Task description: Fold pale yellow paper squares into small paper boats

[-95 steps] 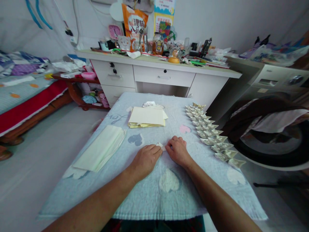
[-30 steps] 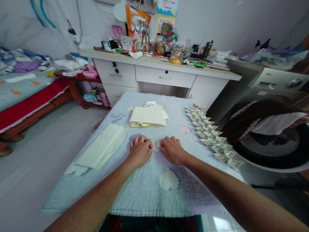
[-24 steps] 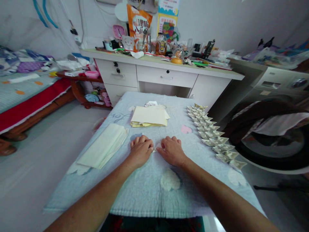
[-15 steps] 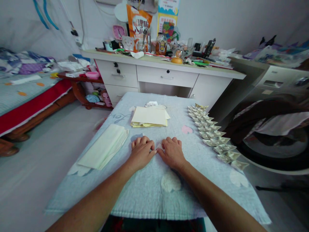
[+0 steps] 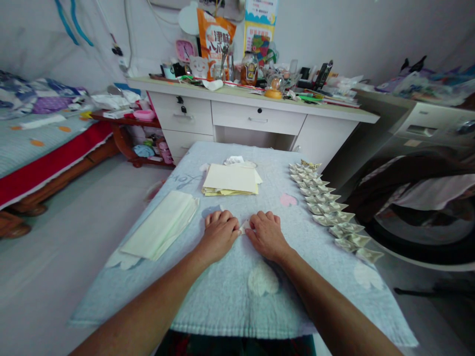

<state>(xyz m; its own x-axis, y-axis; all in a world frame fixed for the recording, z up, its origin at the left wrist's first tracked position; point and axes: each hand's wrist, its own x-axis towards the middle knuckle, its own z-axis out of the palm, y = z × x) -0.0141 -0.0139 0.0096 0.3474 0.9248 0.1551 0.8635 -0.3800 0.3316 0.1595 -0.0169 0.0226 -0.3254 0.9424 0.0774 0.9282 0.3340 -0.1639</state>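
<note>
A small piece of white paper [image 5: 244,226] shows between my two hands, low on the cloth; most of it is hidden under the fingers. My left hand [image 5: 221,232] has its fingers curled down on the paper's left side. On the right side my right hand [image 5: 266,233] grips it the same way, thumb toward the middle. Beyond the hands lies a stack of cream paper sheets [image 5: 230,179]. To the left rests a folded pile of pale paper [image 5: 160,225]. Along the right edge runs a row of folded paper pieces [image 5: 322,198], pointed like little boats.
A pale blue cloth [image 5: 208,306] covers the table. Behind it stands a white desk [image 5: 256,111] crowded with jars, a bag and a pink clock [image 5: 184,50]. A washing machine [image 5: 426,133] is at the right, a bed [image 5: 48,143] at the left.
My thumbs have moved slightly apart, and a little more of the white paper shows between them. The view has shifted slightly.
</note>
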